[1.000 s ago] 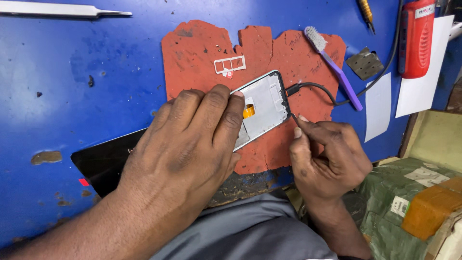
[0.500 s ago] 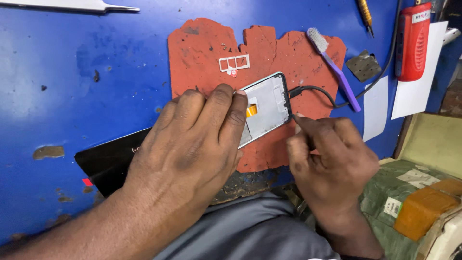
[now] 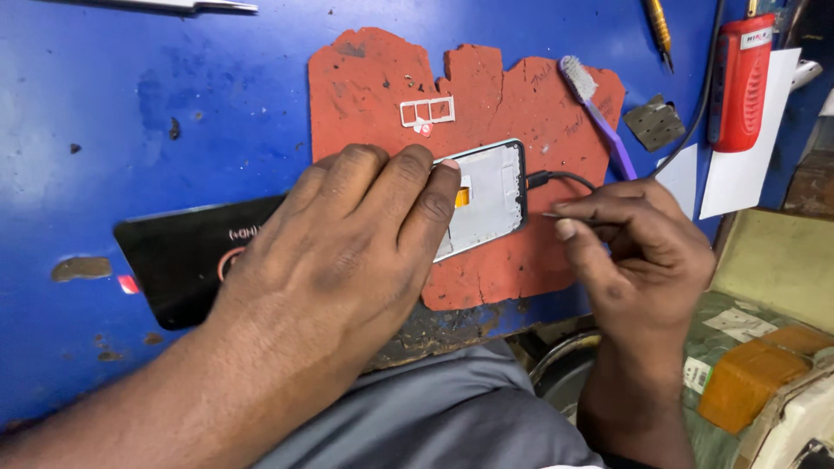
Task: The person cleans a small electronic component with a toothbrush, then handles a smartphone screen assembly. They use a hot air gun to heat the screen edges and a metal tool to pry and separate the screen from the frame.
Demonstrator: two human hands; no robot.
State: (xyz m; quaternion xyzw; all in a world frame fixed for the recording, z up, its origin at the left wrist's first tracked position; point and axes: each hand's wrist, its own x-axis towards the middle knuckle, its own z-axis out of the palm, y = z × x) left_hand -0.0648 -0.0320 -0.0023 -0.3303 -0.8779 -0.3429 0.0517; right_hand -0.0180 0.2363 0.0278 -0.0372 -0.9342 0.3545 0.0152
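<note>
Landmark: red mat (image 3: 504, 95) on the blue bench (image 3: 130, 113).

Left of mat: one black phone panel (image 3: 174, 260).

On mat: left hand (image 3: 347, 252) flat, fingers spread, pinning one opened phone frame (image 3: 486, 195) at the mat's centre. Above the frame: one white card tray (image 3: 426, 111).

Mat's right edge: right hand (image 3: 643, 252), fingers pinched on a thin tool; tip too small to identify. One purple toothbrush (image 3: 599, 117), one black cable (image 3: 565, 178).

Step, judged: working the frame's right edge. Next needs steady pressure and fine tip placement.
</note>
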